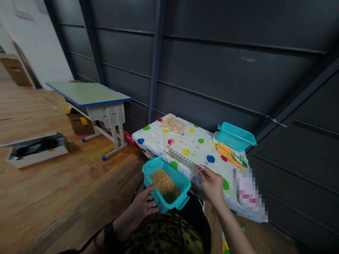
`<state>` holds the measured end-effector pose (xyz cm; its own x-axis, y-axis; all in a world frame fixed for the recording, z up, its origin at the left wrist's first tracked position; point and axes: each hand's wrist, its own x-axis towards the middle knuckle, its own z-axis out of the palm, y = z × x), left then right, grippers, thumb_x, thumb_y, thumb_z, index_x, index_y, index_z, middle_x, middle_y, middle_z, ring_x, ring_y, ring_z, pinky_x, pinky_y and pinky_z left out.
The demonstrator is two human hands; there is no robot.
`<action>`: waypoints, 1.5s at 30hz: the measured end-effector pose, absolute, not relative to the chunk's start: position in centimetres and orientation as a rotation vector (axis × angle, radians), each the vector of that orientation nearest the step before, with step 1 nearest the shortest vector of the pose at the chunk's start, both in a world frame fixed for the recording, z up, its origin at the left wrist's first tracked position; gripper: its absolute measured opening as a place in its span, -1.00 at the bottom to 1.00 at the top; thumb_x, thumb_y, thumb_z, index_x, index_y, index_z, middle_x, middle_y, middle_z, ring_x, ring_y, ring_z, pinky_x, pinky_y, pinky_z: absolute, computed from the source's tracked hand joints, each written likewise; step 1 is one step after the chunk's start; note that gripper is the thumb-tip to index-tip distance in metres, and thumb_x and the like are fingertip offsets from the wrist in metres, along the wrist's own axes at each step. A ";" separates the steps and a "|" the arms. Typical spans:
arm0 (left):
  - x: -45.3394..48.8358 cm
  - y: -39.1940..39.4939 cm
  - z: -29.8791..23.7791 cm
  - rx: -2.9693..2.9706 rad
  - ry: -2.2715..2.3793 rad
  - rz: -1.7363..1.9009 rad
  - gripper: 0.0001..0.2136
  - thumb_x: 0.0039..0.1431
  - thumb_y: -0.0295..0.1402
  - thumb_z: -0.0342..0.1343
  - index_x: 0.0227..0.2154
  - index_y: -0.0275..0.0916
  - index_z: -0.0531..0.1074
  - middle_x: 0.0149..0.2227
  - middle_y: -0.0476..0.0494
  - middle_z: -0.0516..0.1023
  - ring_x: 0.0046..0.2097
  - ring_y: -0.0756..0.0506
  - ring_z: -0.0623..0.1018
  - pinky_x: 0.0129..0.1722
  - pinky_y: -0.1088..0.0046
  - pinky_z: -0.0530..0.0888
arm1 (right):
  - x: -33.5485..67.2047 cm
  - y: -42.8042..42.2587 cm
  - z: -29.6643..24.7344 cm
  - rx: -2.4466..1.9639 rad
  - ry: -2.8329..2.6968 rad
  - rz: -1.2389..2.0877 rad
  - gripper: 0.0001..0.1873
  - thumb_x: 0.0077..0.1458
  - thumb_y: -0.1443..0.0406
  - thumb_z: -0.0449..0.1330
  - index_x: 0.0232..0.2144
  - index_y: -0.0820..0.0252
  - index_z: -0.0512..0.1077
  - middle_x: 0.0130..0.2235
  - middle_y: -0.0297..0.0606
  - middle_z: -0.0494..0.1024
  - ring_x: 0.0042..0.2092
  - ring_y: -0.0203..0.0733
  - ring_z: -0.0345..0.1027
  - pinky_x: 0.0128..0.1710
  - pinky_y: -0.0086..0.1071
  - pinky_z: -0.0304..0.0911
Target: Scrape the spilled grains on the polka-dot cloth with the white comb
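My left hand point(144, 204) grips the near side of a turquoise plastic tub point(177, 176), held at the table's front edge. Inside the tub lie round yellow beans point(164, 180) and, toward the near end, a patch of small green ones point(171, 197). Between the fingers of my right hand point(210, 183) is one end of a long, flat, pale strip with a row of holes point(185, 158). The strip slants over the front part of the table beside the tub. Beige grains or crumbs point(173, 124) are spread on the far left of the tabletop.
The table has a white cover with coloured dots point(209, 148). On its right are another turquoise tub point(234, 135), an orange cloth point(227, 153), a round patterned item point(239, 158) and a blurred packet point(249, 194). A dark panelled wall stands behind; a desk point(90, 93) stands left.
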<state>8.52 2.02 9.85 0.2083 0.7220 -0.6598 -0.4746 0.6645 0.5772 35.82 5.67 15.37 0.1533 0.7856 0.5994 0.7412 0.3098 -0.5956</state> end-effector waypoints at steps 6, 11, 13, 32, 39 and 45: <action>8.4 2.2 9.3 0.265 1.084 0.828 -0.57 0.31 -0.13 0.23 0.08 -0.34 0.45 -0.32 -0.20 0.65 -0.37 -0.19 0.67 -0.11 0.15 0.65 | 35.8 5.7 15.2 -1.378 -1.603 0.110 -0.73 0.22 0.13 0.23 -0.25 0.00 0.74 -0.25 -0.25 0.78 -0.30 0.04 0.70 -0.26 -0.21 0.60; 8.5 2.2 9.7 0.270 1.080 0.836 -0.62 0.30 -0.15 0.24 0.01 -0.35 0.47 -0.34 -0.17 0.64 -0.42 -0.13 0.63 -0.15 0.20 0.65 | 35.8 5.3 15.2 -1.370 -1.600 0.111 -0.73 0.21 0.13 0.23 -0.25 0.00 0.74 -0.26 -0.26 0.78 -0.30 0.04 0.70 -0.25 -0.20 0.61; 8.5 2.3 9.8 0.267 1.099 0.823 -0.63 0.32 -0.16 0.21 0.00 -0.36 0.47 -0.33 -0.17 0.65 -0.42 -0.13 0.62 -0.14 0.20 0.64 | 35.8 5.3 15.1 -1.368 -1.594 0.104 -0.73 0.21 0.12 0.24 -0.26 0.01 0.74 -0.27 -0.25 0.77 -0.31 0.05 0.70 -0.25 -0.20 0.61; 8.6 2.1 10.4 0.267 1.068 0.844 -0.66 0.33 -0.18 0.21 -0.01 -0.36 0.49 -0.38 -0.12 0.59 -0.40 -0.14 0.63 -0.18 0.22 0.63 | 35.7 5.3 15.4 -1.353 -1.607 0.125 -0.74 0.21 0.14 0.24 -0.28 0.00 0.74 -0.27 -0.25 0.77 -0.29 0.05 0.71 -0.24 -0.20 0.62; 8.3 2.0 9.8 0.285 1.041 0.838 -0.52 0.30 -0.13 0.25 0.11 -0.39 0.43 -0.28 -0.21 0.65 -0.33 -0.17 0.67 -0.18 0.24 0.64 | 36.0 5.0 15.1 -1.370 -1.598 0.113 -0.74 0.22 0.13 0.25 -0.27 0.01 0.74 -0.26 -0.25 0.77 -0.31 0.05 0.70 -0.26 -0.21 0.61; 8.3 2.4 8.7 0.285 1.036 0.826 -0.51 0.24 -0.10 0.29 0.09 -0.34 0.44 -0.32 -0.14 0.64 -0.35 -0.15 0.67 -0.23 0.28 0.65 | 36.2 4.6 15.1 -1.373 -1.609 0.111 -0.74 0.24 0.14 0.25 -0.25 0.02 0.75 -0.25 -0.23 0.77 -0.29 0.06 0.71 -0.30 -0.24 0.60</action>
